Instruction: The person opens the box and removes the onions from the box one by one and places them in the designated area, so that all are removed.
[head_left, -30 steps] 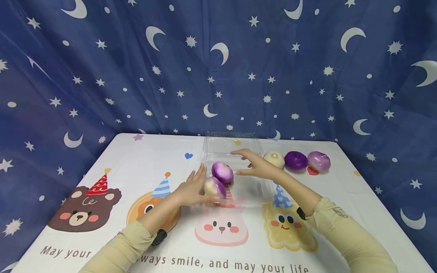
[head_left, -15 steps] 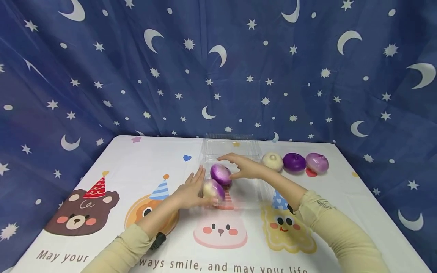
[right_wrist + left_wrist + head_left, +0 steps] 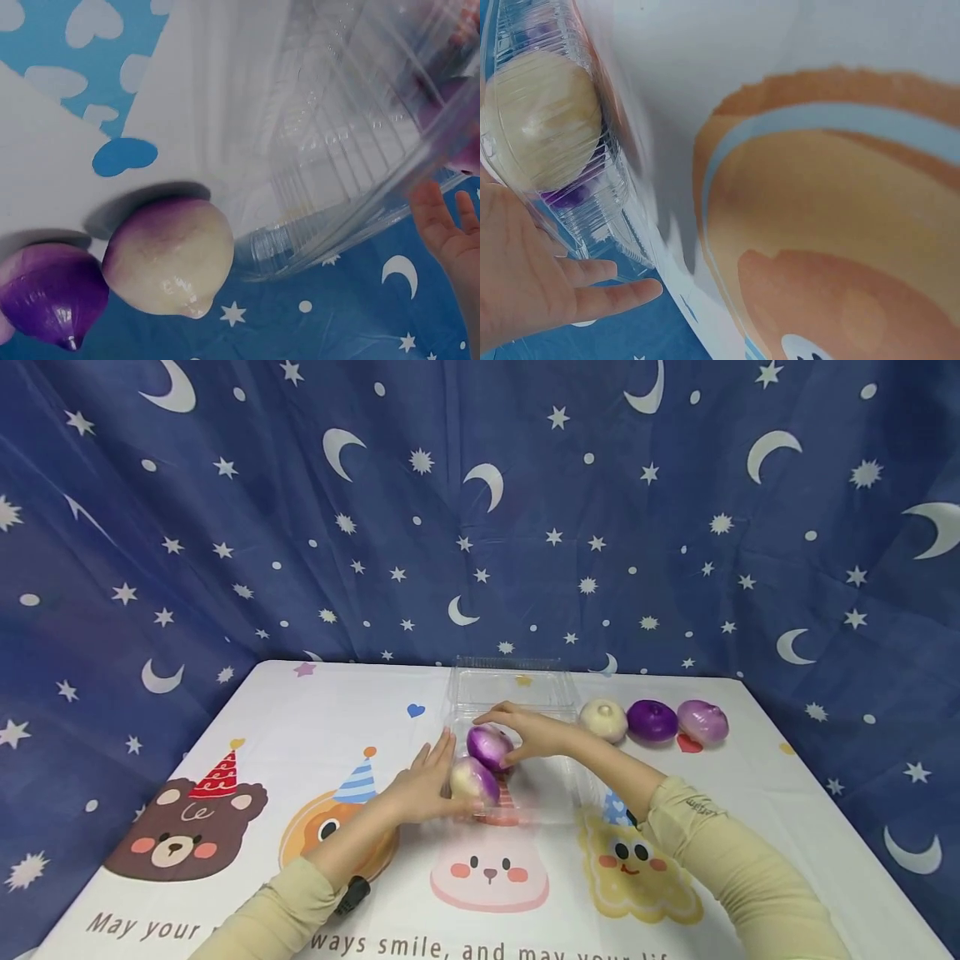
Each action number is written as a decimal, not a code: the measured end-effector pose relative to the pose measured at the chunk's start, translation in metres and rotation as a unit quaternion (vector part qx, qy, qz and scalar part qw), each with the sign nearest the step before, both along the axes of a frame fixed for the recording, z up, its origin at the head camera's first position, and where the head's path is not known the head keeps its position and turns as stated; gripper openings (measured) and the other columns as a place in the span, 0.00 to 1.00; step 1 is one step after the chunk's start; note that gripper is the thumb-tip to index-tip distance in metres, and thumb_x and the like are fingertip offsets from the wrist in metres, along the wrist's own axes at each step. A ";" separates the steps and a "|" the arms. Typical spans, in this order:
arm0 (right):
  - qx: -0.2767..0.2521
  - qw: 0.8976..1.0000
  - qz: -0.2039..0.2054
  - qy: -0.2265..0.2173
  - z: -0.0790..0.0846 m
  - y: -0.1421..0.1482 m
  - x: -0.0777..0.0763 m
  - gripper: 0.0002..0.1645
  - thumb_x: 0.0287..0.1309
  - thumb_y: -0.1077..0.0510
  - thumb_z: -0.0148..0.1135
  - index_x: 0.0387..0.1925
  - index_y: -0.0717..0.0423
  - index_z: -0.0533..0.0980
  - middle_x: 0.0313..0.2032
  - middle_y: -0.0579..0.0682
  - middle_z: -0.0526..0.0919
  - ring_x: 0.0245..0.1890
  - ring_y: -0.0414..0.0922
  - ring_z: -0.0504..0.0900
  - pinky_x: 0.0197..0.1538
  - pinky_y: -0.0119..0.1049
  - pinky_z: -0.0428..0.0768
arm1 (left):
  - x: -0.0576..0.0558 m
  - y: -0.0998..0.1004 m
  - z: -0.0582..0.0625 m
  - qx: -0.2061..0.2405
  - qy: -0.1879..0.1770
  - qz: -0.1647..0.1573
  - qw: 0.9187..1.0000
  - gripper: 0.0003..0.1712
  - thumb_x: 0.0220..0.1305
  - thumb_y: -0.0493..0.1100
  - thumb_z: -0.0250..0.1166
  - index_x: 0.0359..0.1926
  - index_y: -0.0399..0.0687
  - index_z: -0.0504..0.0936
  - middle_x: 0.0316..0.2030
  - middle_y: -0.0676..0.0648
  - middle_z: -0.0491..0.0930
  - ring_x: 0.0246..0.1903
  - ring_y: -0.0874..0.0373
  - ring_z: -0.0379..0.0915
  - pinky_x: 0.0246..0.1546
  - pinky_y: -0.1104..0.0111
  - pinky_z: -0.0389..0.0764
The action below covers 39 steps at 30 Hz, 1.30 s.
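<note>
Clear container [image 3: 551,789], open.
Right hand [image 3: 531,732] curls fingers around the farther onion [image 3: 489,747]; left hand [image 3: 420,789], fingers straight, lies along the container's left side beside the nearer onion [image 3: 474,781].

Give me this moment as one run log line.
left hand: beside clear container; right hand: gripping rear onion; front onion: inside container; lid: open; three onions: outside, right
</note>
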State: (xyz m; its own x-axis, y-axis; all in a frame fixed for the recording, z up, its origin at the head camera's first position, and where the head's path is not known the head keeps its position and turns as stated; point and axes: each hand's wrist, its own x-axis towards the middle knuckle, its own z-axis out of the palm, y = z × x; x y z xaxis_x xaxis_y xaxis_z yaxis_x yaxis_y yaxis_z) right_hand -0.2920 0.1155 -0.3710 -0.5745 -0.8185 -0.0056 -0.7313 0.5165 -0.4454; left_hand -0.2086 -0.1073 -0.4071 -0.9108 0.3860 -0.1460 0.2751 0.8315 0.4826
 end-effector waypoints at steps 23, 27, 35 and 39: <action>0.049 0.999 -0.021 -0.012 -0.006 -0.015 0.004 0.44 0.41 0.66 0.73 0.61 0.55 0.64 0.60 0.63 0.65 0.58 0.60 0.73 0.59 0.52 0.75 | 0.000 0.001 0.003 0.001 -0.005 0.000 1.000 0.66 0.51 0.72 0.61 0.74 0.40 0.36 0.75 0.44 0.30 0.71 0.33 0.33 0.56 0.30 0.58; 0.040 0.999 -0.006 -0.011 -0.006 -0.014 0.004 0.43 0.40 0.68 0.72 0.60 0.56 0.64 0.61 0.62 0.68 0.59 0.60 0.72 0.60 0.52 0.74 | 0.001 0.000 0.003 0.002 -0.009 0.002 1.000 0.67 0.50 0.73 0.60 0.74 0.41 0.36 0.74 0.44 0.29 0.72 0.34 0.32 0.56 0.30 0.58; 0.026 1.000 -0.007 -0.002 -0.006 -0.010 0.005 0.42 0.39 0.67 0.72 0.59 0.57 0.64 0.59 0.60 0.70 0.58 0.59 0.73 0.60 0.51 0.74 | 0.000 -0.001 0.003 -0.004 -0.005 -0.005 1.000 0.67 0.51 0.73 0.60 0.73 0.40 0.35 0.74 0.43 0.29 0.71 0.32 0.33 0.56 0.29 0.57; 0.019 1.000 -0.014 0.001 -0.006 -0.006 0.008 0.44 0.40 0.67 0.72 0.61 0.57 0.64 0.59 0.61 0.70 0.59 0.60 0.73 0.60 0.51 0.74 | -0.001 0.000 0.001 -0.007 -0.005 -0.006 1.000 0.67 0.51 0.73 0.60 0.74 0.40 0.35 0.74 0.43 0.29 0.71 0.33 0.33 0.56 0.29 0.57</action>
State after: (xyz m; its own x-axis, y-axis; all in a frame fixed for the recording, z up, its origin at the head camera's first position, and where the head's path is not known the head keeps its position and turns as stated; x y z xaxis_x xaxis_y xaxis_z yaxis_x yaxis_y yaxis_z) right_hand -0.2839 0.1095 -0.3767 -0.5978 -0.8009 -0.0358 -0.7165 0.5538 -0.4243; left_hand -0.2091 -0.1073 -0.4059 -0.9049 0.3940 -0.1608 0.2797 0.8355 0.4730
